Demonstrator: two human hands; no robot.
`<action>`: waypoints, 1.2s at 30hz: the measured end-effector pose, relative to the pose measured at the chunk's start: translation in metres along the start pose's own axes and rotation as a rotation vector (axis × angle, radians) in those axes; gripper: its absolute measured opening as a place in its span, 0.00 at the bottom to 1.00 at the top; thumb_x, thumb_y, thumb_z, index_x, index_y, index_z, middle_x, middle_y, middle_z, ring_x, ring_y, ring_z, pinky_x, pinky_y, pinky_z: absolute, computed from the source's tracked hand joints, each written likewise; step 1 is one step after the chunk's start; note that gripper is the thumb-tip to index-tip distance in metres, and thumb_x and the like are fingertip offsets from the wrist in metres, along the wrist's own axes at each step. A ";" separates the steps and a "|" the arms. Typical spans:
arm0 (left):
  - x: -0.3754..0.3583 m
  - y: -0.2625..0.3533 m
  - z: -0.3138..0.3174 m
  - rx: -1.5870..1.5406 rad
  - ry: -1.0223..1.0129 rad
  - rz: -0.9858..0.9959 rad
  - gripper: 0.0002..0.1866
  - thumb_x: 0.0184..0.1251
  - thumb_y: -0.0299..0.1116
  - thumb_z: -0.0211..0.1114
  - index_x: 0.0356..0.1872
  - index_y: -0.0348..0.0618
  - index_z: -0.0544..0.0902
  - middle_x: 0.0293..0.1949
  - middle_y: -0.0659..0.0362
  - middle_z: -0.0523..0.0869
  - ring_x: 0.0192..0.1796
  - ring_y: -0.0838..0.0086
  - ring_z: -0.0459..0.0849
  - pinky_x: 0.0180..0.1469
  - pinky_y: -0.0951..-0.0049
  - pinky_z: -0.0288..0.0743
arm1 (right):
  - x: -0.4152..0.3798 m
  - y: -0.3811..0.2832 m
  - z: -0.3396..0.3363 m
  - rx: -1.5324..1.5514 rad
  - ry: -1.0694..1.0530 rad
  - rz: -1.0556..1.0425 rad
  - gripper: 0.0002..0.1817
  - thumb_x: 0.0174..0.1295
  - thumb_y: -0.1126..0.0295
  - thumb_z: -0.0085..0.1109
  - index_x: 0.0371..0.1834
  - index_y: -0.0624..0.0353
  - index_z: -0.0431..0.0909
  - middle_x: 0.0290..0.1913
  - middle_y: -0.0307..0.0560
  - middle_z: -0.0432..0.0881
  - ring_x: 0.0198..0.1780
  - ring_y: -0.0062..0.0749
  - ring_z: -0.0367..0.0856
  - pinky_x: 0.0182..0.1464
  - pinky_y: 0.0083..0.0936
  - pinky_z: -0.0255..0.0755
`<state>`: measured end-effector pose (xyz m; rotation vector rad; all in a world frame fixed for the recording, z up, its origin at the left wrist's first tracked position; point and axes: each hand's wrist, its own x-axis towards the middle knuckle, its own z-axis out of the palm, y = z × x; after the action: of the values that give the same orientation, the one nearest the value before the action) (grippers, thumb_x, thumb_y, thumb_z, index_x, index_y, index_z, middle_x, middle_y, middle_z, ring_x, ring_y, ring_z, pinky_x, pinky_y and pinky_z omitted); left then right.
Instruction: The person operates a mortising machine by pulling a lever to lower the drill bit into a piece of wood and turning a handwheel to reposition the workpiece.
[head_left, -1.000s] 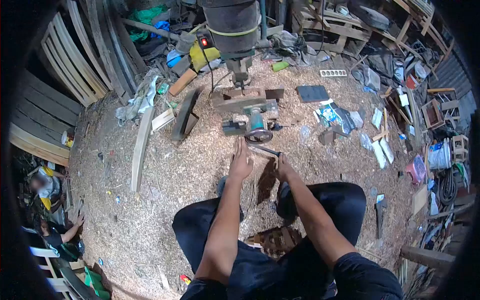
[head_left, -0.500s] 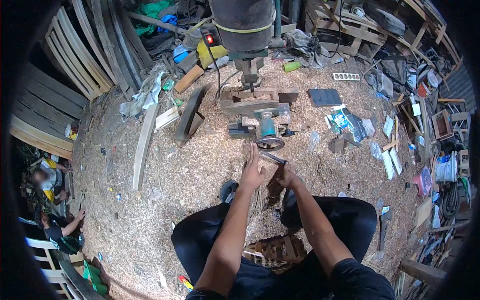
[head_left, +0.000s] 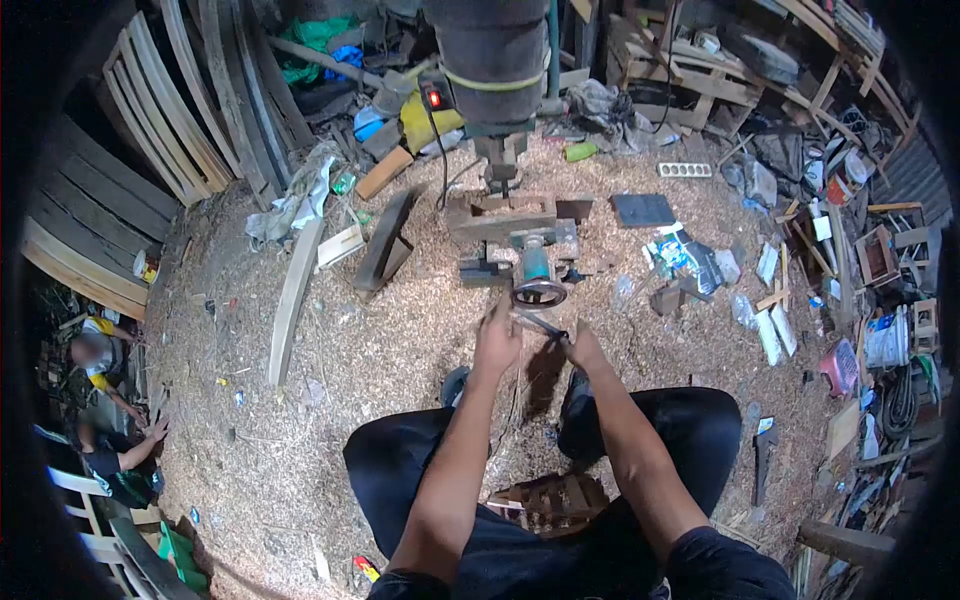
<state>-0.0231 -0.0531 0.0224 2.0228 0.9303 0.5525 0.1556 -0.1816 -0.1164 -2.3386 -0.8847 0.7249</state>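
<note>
Below the timber [head_left: 480,224]: one handwheel [head_left: 540,295]; just beneath, one dark lever [head_left: 541,324]; your right hand [head_left: 586,350] grasps the lever's near end; your left hand [head_left: 497,342], grip unclear, is by its far end; steady pressure advisable.

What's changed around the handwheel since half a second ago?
The left hand has shifted slightly left relative to the handwheel; its fingers, extended before, now look bent, though blurred. The right hand remains at the near end of the dark rod. The wooden block stays beneath the drill.
</note>
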 end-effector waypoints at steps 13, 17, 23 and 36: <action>0.141 0.275 -0.181 -0.166 0.764 0.644 0.18 0.69 0.31 0.59 0.57 0.34 0.75 0.53 0.43 0.80 0.58 0.48 0.79 0.63 0.57 0.70 | -0.002 -0.354 -0.317 0.588 0.813 -0.822 0.22 0.66 0.67 0.60 0.58 0.70 0.75 0.48 0.62 0.83 0.50 0.51 0.82 0.55 0.39 0.74; 0.199 0.335 -0.212 -0.081 0.869 0.796 0.17 0.64 0.32 0.61 0.52 0.37 0.77 0.51 0.45 0.81 0.58 0.49 0.78 0.63 0.52 0.68 | 0.013 -0.424 -0.382 0.501 0.919 -0.837 0.19 0.69 0.67 0.62 0.57 0.68 0.76 0.45 0.55 0.86 0.46 0.36 0.87 0.50 0.30 0.79; 0.245 0.353 -0.207 0.249 0.921 0.650 0.18 0.64 0.36 0.60 0.52 0.40 0.79 0.51 0.49 0.83 0.58 0.51 0.79 0.62 0.56 0.68 | 0.107 -0.483 -0.433 0.549 0.809 -0.717 0.26 0.62 0.58 0.66 0.54 0.69 0.78 0.48 0.63 0.85 0.53 0.50 0.85 0.56 0.39 0.76; 0.261 0.339 -0.198 0.191 1.104 0.740 0.14 0.55 0.35 0.57 0.40 0.41 0.82 0.41 0.48 0.85 0.46 0.48 0.82 0.54 0.53 0.72 | 0.239 -0.544 -0.454 0.713 0.812 -0.485 0.46 0.61 0.31 0.53 0.53 0.73 0.76 0.48 0.63 0.82 0.51 0.52 0.81 0.54 0.40 0.71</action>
<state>0.1514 0.1157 0.4267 2.1560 0.7715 2.1905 0.3683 0.2088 0.4847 -1.4649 -0.6191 -0.1329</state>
